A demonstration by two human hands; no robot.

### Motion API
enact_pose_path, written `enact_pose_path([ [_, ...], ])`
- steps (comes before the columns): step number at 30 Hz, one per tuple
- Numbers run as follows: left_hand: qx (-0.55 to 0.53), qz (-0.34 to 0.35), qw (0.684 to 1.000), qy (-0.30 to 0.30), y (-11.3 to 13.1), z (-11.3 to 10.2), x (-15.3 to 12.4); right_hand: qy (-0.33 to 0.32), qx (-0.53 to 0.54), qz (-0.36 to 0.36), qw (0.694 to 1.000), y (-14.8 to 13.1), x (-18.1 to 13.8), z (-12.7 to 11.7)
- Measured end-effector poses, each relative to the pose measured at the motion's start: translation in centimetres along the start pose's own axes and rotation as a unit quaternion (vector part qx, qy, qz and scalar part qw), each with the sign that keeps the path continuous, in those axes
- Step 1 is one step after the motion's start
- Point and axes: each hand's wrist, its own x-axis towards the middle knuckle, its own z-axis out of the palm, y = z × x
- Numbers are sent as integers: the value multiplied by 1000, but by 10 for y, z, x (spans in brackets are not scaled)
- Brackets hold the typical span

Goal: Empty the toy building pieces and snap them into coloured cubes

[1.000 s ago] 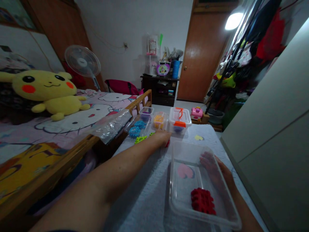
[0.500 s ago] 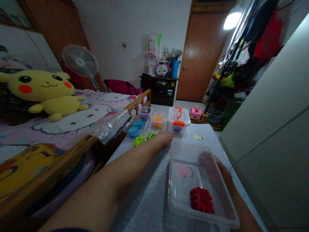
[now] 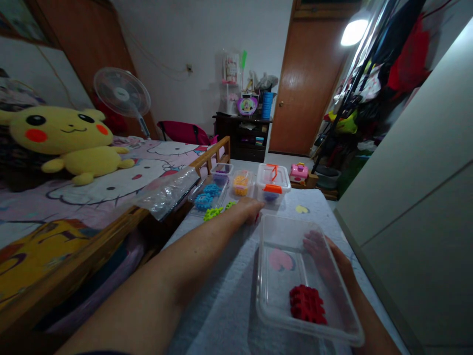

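Observation:
My left hand (image 3: 250,211) reaches across the table, its fingers closed. A bit of a red interlocking block (image 3: 256,217) shows at its fingertips; the rest is hidden by the hand. My right hand (image 3: 327,251) holds the right side of a clear plastic box (image 3: 281,315), and its fingers show through the plastic. In the near end of that box lie red interlocking blocks (image 3: 307,304), joined in a clump. Green blocks (image 3: 213,213) lie just left of my left hand, partly covered by my forearm.
Behind my left hand stand a clear tray with blue blocks (image 3: 204,201), a box of yellow blocks (image 3: 241,184), a purple-filled box (image 3: 221,170) and a white-lidded box with orange clips (image 3: 274,178). A wooden bed rail (image 3: 121,229) borders the table's left; a pale cabinet (image 3: 414,197) stands right.
My left hand has drawn slightly left, and a bit of red now shows at its fingers. My right hand and the clear box have hardly moved.

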Motion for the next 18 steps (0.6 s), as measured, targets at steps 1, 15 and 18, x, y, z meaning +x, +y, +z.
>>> enact_pose_path([
  [1,26,6,1000,-5,1,-3,-3,-1,2,1,1000,0,0,0],
  [15,42,136,982,121,42,-102,-56,7,-16,-7,1000,0,-2,2],
  [18,35,213,973,86,79,-108,-89,19,-53,-35,998,-5,-5,6],
])
